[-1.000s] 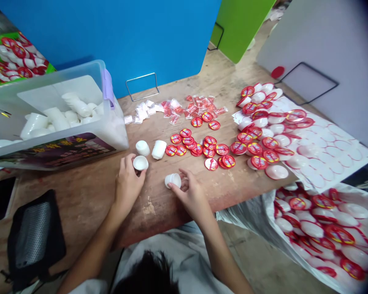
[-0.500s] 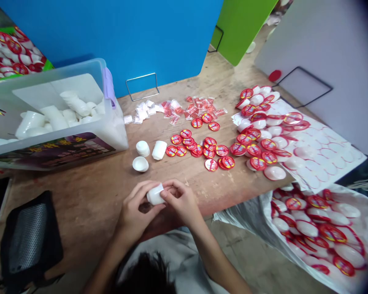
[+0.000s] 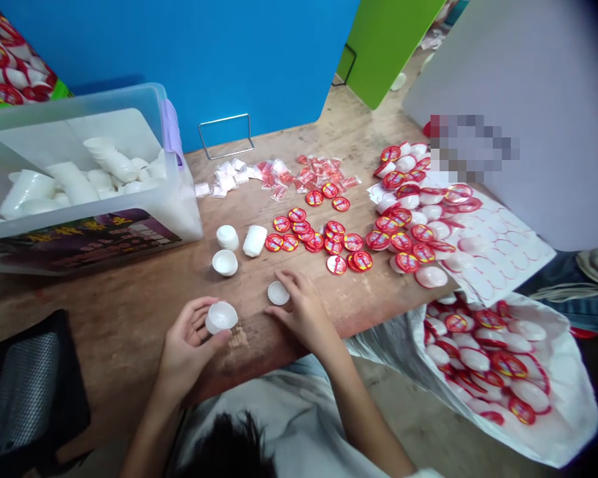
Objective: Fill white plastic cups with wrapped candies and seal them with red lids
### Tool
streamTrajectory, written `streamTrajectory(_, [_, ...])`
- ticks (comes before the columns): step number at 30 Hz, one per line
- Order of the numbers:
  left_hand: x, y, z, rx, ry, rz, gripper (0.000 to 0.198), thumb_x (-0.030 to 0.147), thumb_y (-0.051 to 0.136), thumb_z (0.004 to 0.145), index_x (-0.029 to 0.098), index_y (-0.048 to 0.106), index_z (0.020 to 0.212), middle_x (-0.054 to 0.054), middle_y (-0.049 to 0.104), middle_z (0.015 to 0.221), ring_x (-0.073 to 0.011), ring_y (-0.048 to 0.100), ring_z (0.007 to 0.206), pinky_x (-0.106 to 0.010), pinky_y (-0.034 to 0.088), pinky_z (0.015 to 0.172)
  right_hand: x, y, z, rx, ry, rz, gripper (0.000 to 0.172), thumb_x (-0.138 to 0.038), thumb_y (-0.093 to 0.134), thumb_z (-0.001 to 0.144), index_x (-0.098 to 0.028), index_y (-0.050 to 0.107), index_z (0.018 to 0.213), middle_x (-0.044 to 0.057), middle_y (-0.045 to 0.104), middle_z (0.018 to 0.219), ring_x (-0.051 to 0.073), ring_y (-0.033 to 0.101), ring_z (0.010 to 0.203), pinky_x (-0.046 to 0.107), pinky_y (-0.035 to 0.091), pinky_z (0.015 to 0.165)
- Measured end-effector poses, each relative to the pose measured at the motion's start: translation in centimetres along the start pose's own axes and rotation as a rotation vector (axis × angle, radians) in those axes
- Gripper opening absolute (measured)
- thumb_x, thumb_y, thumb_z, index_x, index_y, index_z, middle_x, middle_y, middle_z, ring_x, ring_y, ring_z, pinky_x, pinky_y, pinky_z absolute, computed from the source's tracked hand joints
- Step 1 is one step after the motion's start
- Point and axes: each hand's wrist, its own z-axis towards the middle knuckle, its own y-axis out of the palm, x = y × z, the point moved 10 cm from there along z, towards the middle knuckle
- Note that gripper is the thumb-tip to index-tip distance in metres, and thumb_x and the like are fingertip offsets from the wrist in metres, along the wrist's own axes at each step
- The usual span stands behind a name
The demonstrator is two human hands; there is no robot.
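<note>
In my left hand (image 3: 192,338) a white plastic cup (image 3: 221,318) is held between thumb and fingers, its open mouth tilted up toward me. My right hand (image 3: 301,309) has its thumb and fingers around a smaller-looking white cup (image 3: 278,293), low over the table; whether that cup touches the wood I cannot tell. Just beyond my hands stand a stack of white cups (image 3: 227,238), a single open cup (image 3: 225,263) and a stack lying tilted (image 3: 254,241). Red round printed discs (image 3: 303,229) lie in a loose group to the right of them.
A clear bin (image 3: 189,199) of white cups stands left. Small white packets (image 3: 226,176) and red packets (image 3: 319,174) lie at the back. White cups with red discs (image 3: 401,222) cover a printed sheet (image 3: 521,249); a white bag (image 3: 568,411) holds more. A black mesh pouch (image 3: 30,385) lies left.
My hands have moved apart: they were together on white cups, and now each has a cup of its own. The left moved left, the right slightly forward. The view has shifted a little.
</note>
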Motion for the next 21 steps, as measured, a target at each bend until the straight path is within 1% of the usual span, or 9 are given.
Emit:
streamTrajectory(1, [0.1,0.3,-0.1,0.007,0.008,-0.008,0.049,0.029,0.079,0.06,0.017,0.054,0.101,-0.008,0.068,0.105,-0.0173,0.065,0.096,-0.024,0.054,0.083,-0.2,-0.4,0.2,0.015,-0.009,-0.007,0.059,-0.03,0.071,0.075,-0.017,0.051,0.129,0.015,0.052,0.126,0.029,0.05,0.114,0.046,0.044,0.098])
streamTrajectory(2, [0.2,0.4,-0.3,0.033,0.024,-0.007,0.05,0.027,0.079,0.059,0.017,0.054,0.101,-0.008,0.068,0.104,-0.0175,0.065,0.097,-0.024,0.054,0.083,-0.5,-0.9,0.6,0.035,-0.016,-0.005,0.055,-0.032,0.068,0.078,-0.016,0.051,0.128,0.016,0.052,0.126,0.029,0.05,0.114,0.045,0.043,0.098])
streamTrajectory(5, [0.6,-0.2,-0.8,0.139,0.062,0.016,0.049,0.025,0.08,0.058,0.015,0.058,0.1,-0.008,0.069,0.102,-0.0184,0.066,0.095,-0.025,0.054,0.085,-1.2,-2.9,3.5,0.097,-0.062,-0.01,0.032,-0.031,0.056,0.087,-0.017,0.06,0.116,0.013,0.06,0.115,0.025,0.055,0.108,0.04,0.045,0.095])
streamTrajectory(7, [0.8,-0.7,-1.2,0.18,0.078,0.021,0.045,0.027,0.079,0.06,0.014,0.061,0.099,-0.008,0.07,0.101,-0.0192,0.067,0.093,-0.026,0.054,0.085,-1.4,-3.7,6.9,0.108,-0.106,-0.067,0.024,-0.027,0.051,0.089,-0.017,0.064,0.106,0.011,0.064,0.106,0.024,0.059,0.101,0.037,0.046,0.092])
streamTrajectory(10, [0.9,-1.5,-1.7,0.222,0.084,0.04,0.04,0.031,0.076,0.065,0.015,0.065,0.1,-0.008,0.071,0.104,-0.0207,0.067,0.095,-0.028,0.053,0.089,-0.7,-3.8,13.2,0.061,-0.134,-0.211,0.024,-0.018,0.05,0.086,-0.014,0.067,0.102,0.012,0.067,0.098,0.023,0.062,0.094,0.035,0.047,0.088])
streamTrajectory(13, [0.9,-2.4,-1.9,0.247,0.068,0.062,0.039,0.036,0.071,0.071,0.016,0.065,0.105,-0.007,0.07,0.11,-0.0222,0.066,0.1,-0.03,0.05,0.094,1.1,-3.6,19.3,0.009,-0.098,-0.388,0.028,-0.013,0.048,0.084,-0.013,0.068,0.104,0.015,0.066,0.107,0.025,0.06,0.1,0.034,0.046,0.088])
streamTrajectory(15, [0.9,-2.8,-2.0,0.247,0.083,0.069,0.043,0.039,0.068,0.074,0.017,0.064,0.11,-0.008,0.068,0.115,-0.023,0.064,0.104,-0.031,0.049,0.096,2.5,-3.6,22.2,-0.023,-0.059,-0.465,0.029,-0.011,0.05,0.081,-0.013,0.068,0.104,0.016,0.066,0.11,0.026,0.061,0.102,0.034,0.046,0.088])
streamTrajectory(18, [0.9,-2.7,-1.6,0.186,0.132,0.075,0.05,0.042,0.063,0.079,0.018,0.056,0.123,-0.009,0.063,0.123,-0.0231,0.059,0.114,-0.032,0.045,0.1,4.0,-3.1,24.7,-0.082,-0.029,-0.497,0.023,-0.015,0.059,0.077,-0.014,0.071,0.097,0.014,0.07,0.099,0.026,0.064,0.093,0.033,0.048,0.083])
streamTrajectory(21, [1.0,-2.5,-1.1,0.143,0.148,0.058,0.053,0.042,0.057,0.083,0.019,0.049,0.13,-0.009,0.06,0.128,-0.0229,0.053,0.121,-0.032,0.043,0.102,5.0,-2.0,25.2,-0.132,-0.018,-0.525,0.015,-0.019,0.066,0.074,-0.014,0.073,0.087,0.012,0.071,0.087,0.025,0.066,0.084,0.032,0.049,0.079])
